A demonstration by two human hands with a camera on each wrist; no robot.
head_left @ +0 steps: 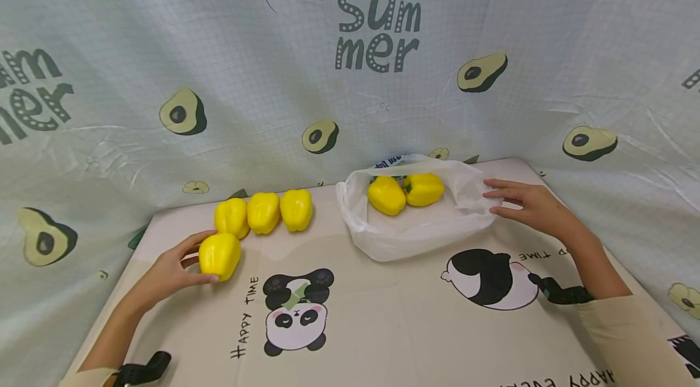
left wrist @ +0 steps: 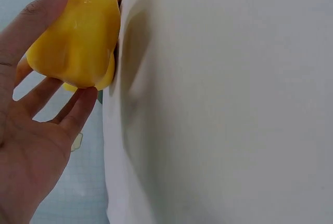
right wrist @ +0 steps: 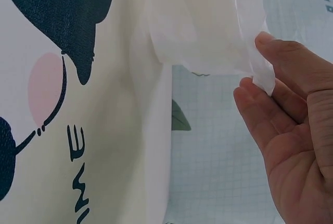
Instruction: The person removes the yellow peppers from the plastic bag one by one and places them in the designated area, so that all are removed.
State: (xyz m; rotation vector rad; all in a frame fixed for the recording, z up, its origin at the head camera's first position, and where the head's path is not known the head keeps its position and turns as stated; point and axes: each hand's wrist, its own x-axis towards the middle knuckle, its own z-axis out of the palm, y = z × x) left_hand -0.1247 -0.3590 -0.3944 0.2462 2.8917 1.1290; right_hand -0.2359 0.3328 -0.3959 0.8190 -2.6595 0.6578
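Observation:
My left hand (head_left: 171, 270) grips a yellow bell pepper (head_left: 220, 256) between thumb and fingers at the table's left side. In the left wrist view the thumb lies over this pepper (left wrist: 78, 34) and the fingertips sit under its end. Behind it, three more yellow peppers (head_left: 264, 213) stand in a row. A white plastic bag (head_left: 415, 244) lies with its mouth spread, two yellow peppers (head_left: 387, 195) inside. At the bag's right rim, my right hand (head_left: 533, 208) holds the edge. The right wrist view shows the bag's rim (right wrist: 263, 73) between thumb and fingers.
The table's cover (head_left: 377, 320) carries printed pandas and lettering. A pale cloth (head_left: 262, 89) with avocado prints hangs right behind the table and along its sides. Black straps (head_left: 144, 369) are worn on both wrists.

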